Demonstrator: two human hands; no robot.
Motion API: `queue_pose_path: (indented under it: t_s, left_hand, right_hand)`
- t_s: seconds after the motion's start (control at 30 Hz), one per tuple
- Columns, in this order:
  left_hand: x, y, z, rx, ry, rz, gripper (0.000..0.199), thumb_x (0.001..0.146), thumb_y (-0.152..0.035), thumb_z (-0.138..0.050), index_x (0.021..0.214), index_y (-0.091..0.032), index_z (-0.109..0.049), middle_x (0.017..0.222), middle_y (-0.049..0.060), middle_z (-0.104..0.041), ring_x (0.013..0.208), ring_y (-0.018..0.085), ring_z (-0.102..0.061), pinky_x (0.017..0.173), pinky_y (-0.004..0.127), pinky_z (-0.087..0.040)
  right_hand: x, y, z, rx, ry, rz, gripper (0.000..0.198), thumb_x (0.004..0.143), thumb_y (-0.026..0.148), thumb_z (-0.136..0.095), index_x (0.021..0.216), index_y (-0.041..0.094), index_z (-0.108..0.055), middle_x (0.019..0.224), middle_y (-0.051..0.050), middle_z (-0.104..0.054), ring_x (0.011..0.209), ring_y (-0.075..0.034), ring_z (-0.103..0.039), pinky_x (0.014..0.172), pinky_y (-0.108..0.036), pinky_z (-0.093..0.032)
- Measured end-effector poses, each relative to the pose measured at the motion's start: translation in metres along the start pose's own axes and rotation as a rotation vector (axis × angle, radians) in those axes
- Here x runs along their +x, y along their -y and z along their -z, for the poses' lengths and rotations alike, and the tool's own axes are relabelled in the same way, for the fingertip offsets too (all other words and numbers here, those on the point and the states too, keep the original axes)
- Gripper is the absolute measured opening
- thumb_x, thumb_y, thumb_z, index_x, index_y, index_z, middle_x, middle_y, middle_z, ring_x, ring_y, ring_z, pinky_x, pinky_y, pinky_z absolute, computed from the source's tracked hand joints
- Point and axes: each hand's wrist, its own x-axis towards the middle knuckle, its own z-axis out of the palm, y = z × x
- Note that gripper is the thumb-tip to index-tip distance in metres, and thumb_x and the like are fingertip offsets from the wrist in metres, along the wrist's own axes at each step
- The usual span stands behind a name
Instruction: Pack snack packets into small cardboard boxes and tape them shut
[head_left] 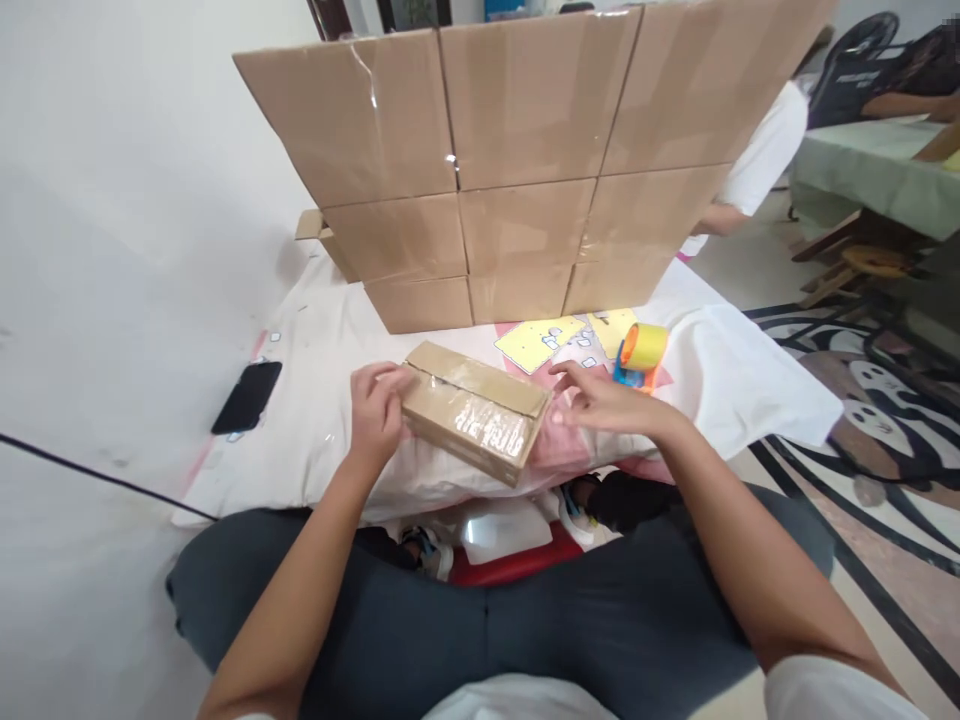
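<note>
A small, flat cardboard box (471,412) with clear tape shining across its top lies at a slant near the table's front edge. My left hand (376,408) grips its left end, with the fingers curled over the top edge and corner. Just off the box's right end is my right hand (606,402), its thumb and fingers apart and nothing visible between them. Beyond that hand stands a tape dispenser (628,375), blue and orange, with a roll of yellow tape (646,347) on it.
A wall of stacked cardboard boxes (525,225) rises across the back of the table. On the left lies a black phone (247,397) beside the white wall (112,250). The pale tablecloth (300,440) has a yellow and pink print. Another person's white sleeve (769,150) shows behind the boxes.
</note>
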Motion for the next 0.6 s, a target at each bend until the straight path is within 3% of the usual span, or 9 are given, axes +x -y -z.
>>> queue_pose_path:
  t_s: [0.07,0.13,0.2,0.3,0.37,0.43,0.5,0.6]
  left_hand:
    - [-0.001,-0.002,-0.019,-0.234,-0.135,0.349,0.030,0.098,-0.040,-0.052,0.117,-0.021,-0.065,0.118,0.011,-0.065,0.116,0.025,-0.058,0.095,0.037,-0.047]
    - [-0.002,-0.005,-0.033,-0.450,-0.197,0.600,0.039,0.095,-0.053,-0.054,0.109,-0.018,-0.064,0.106,0.008,-0.066,0.102,0.021,-0.062,0.087,0.031,-0.050]
    - [-0.003,-0.006,-0.041,-0.546,-0.219,0.684,0.046,0.093,-0.061,-0.053,0.097,-0.016,-0.064,0.092,0.006,-0.066,0.088,0.018,-0.062,0.080,0.028,-0.051]
    - [-0.002,-0.005,-0.042,-0.553,-0.221,0.664,0.055,0.091,-0.068,-0.051,0.096,-0.015,-0.064,0.093,0.007,-0.068,0.090,0.019,-0.064,0.080,0.028,-0.052]
    - [-0.003,-0.008,-0.045,-0.629,-0.218,0.640,0.061,0.091,-0.073,-0.048,0.111,-0.017,-0.063,0.111,0.010,-0.070,0.106,0.022,-0.066,0.089,0.031,-0.054]
    - [-0.008,-0.015,-0.054,-0.769,-0.176,0.602,0.067,0.091,-0.077,-0.044,0.128,-0.024,-0.057,0.138,0.011,-0.062,0.130,0.023,-0.058,0.104,0.033,-0.050]
    - [-0.020,-0.023,-0.068,-0.908,-0.066,0.567,0.070,0.091,-0.079,-0.041,0.142,-0.032,-0.048,0.157,0.009,-0.047,0.144,0.023,-0.046,0.114,0.036,-0.043]
    - [-0.046,-0.031,-0.086,-0.945,0.197,0.537,0.073,0.092,-0.078,-0.042,0.152,-0.037,-0.034,0.165,0.009,-0.034,0.149,0.027,-0.039,0.119,0.047,-0.038]
  right_hand:
    - [-0.003,-0.002,-0.032,0.156,0.001,0.103,0.098,0.073,0.060,-0.079,0.149,0.022,-0.030,0.134,-0.015,-0.061,0.117,-0.030,-0.064,0.097,-0.043,-0.053]
    - [0.000,0.000,-0.068,0.309,-0.110,0.196,0.111,0.066,0.053,-0.087,0.151,0.023,-0.022,0.143,-0.017,-0.053,0.130,-0.030,-0.057,0.107,-0.046,-0.048]
    - [0.003,0.003,-0.098,0.360,-0.268,0.214,0.124,0.058,0.049,-0.092,0.153,0.022,-0.016,0.151,-0.020,-0.042,0.141,-0.033,-0.046,0.114,-0.049,-0.043]
    - [0.004,0.012,-0.116,0.278,-0.407,0.198,0.140,0.051,0.047,-0.095,0.157,0.022,-0.007,0.158,-0.023,-0.027,0.151,-0.037,-0.030,0.122,-0.053,-0.034]
    - [0.003,0.016,-0.106,0.205,-0.476,0.240,0.136,0.052,0.043,-0.093,0.158,0.021,-0.010,0.156,-0.022,-0.031,0.150,-0.038,-0.031,0.122,-0.053,-0.035]
    - [0.001,0.018,-0.080,0.199,-0.580,0.301,0.123,0.056,0.040,-0.089,0.156,0.021,-0.021,0.149,-0.021,-0.042,0.142,-0.038,-0.041,0.117,-0.054,-0.041]
    - [-0.004,0.012,-0.042,0.298,-0.691,0.327,0.106,0.062,0.045,-0.085,0.151,0.019,-0.033,0.138,-0.019,-0.053,0.128,-0.036,-0.055,0.105,-0.053,-0.051]
    - [-0.020,-0.011,0.027,0.457,-0.935,0.371,0.084,0.074,0.063,-0.071,0.141,0.019,-0.045,0.127,-0.017,-0.061,0.113,-0.032,-0.065,0.087,-0.046,-0.059]
